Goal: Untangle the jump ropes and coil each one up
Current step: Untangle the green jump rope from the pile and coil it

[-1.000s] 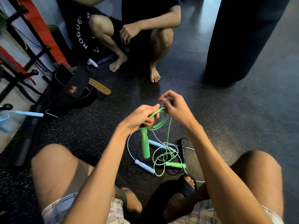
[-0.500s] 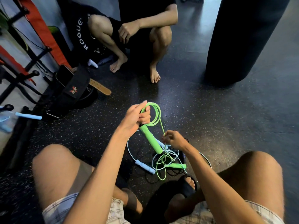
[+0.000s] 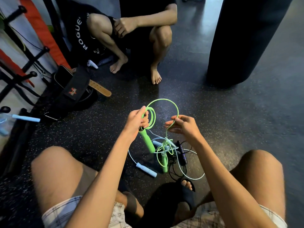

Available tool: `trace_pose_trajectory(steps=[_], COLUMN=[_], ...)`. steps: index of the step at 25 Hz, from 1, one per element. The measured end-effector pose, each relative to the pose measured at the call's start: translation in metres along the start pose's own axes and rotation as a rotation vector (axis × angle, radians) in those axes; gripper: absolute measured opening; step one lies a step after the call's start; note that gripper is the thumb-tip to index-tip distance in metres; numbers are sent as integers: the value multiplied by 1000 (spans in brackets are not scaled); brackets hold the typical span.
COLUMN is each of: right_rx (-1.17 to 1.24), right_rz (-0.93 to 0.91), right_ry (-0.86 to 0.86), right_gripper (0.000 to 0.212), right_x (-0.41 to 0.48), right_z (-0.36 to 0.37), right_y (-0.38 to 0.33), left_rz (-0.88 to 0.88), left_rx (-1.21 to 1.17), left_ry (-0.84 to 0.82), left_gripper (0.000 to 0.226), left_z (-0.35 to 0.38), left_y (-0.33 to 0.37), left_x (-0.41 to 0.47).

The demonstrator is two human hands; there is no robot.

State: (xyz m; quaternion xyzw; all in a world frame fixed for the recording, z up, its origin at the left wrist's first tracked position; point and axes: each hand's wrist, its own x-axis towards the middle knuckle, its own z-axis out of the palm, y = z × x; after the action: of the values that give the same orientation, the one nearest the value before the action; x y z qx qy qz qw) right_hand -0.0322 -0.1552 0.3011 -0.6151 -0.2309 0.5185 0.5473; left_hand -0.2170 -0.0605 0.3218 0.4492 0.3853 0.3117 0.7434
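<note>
I log the left hand [image 3: 137, 120]: fingers curled round the top of one green handle [image 3: 147, 141] and a few small coils of the green jump rope [image 3: 162, 99]. Right hand [image 3: 184, 125]: thumb and fingertips pinch the same rope, with a wide loop arching between the hands. On the speckled floor [image 3: 230, 129] between the knees is the tangle — second green handle [image 3: 164, 164], pale blue handle [image 3: 146, 169], black handle [image 3: 183, 153], cords crossed. One more blue handle [image 3: 26, 118] lies far left.
</note>
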Motion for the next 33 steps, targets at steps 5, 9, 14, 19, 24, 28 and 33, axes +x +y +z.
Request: trace_pose_trajectory(steps=[5, 9, 14, 19, 24, 28, 33], right_rx=[400, 649, 899, 682, 209, -144, -500], right_rz=[-112, -185, -231, -112, 26, 35, 35], right_ry=[3, -65, -104, -63, 42, 54, -110], right_gripper=[21, 20, 24, 22, 19, 34, 25], right_x=[1, -2, -18, -11, 6, 12, 4], right_z=[4, 11, 19, 14, 4, 1, 10], right_y=[-42, -79, -111, -92, -41, 2, 37], left_rz=[-17, -18, 9, 40, -48, -58, 105], left_rx=[90, 151, 114, 98, -216, -502, -521], left_ry=[38, 59, 53, 12, -137, -192, 31], left_gripper=[37, 38, 36, 35, 36, 39, 30], left_z=[1, 2, 8, 16, 3, -8, -7], left_y=[-8, -9, -2, 2, -1, 8, 14], left_x=[2, 3, 5, 4, 3, 4, 16])
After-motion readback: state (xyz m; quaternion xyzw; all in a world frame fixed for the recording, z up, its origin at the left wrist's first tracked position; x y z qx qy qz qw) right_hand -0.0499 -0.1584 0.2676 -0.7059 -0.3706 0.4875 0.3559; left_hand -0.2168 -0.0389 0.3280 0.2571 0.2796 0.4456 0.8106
